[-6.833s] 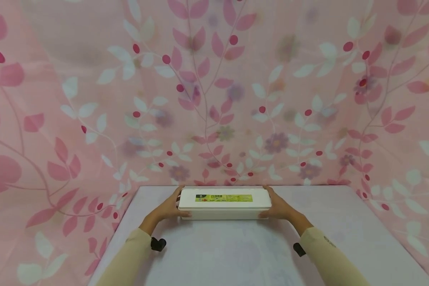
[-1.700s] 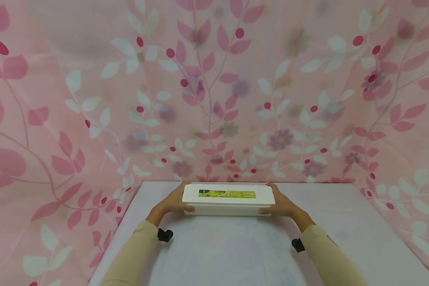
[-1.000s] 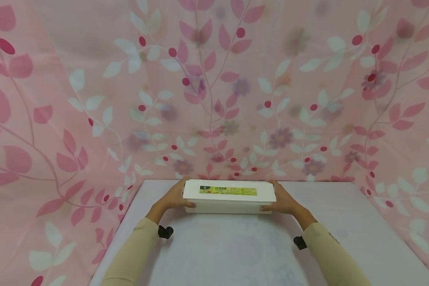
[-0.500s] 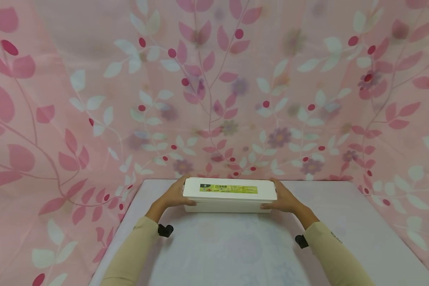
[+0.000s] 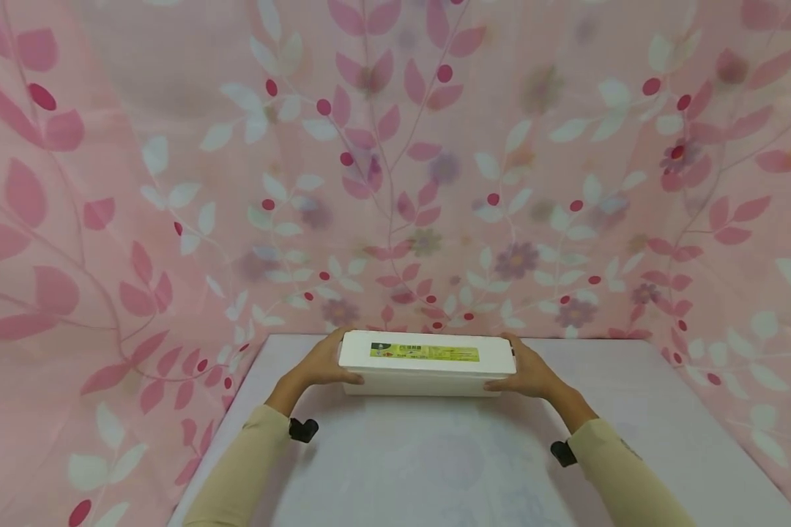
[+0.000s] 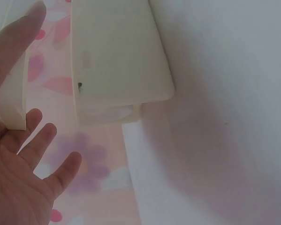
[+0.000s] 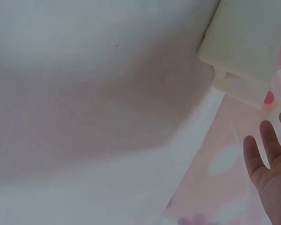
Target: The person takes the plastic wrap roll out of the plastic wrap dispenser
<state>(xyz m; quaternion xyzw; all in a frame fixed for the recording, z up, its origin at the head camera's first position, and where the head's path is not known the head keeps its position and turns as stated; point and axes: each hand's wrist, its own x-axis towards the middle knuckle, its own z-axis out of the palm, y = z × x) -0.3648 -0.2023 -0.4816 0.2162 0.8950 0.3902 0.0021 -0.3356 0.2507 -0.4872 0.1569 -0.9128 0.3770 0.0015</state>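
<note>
A long white box [image 5: 422,386] stands near the back of the table. Its matching white lid [image 5: 359,353] bears a yellow-green label [image 5: 425,352] and overlaps the box from above in the head view. Around the lid's left end, my left hand [image 5: 319,366] has its thumb in front and fingers behind. My right hand [image 5: 534,373] grips the right end the same way. A gap shows between lid [image 6: 12,103] and box body [image 6: 117,51] in the left wrist view. In the right wrist view, the right hand's spread fingers [image 7: 269,140] are apart from the box body [image 7: 248,37].
A pale cloth covers the table [image 5: 409,461]. Pink floral curtains [image 5: 395,168] hang behind it and along both sides, close to the table edges. Black wrist cameras [image 5: 303,430] sit on both wrists, low over the tabletop.
Over the frames, both hands have raised the lid from the box, and it has shifted slightly right relative to the body. The box itself stays in place; the head view sways a little.
</note>
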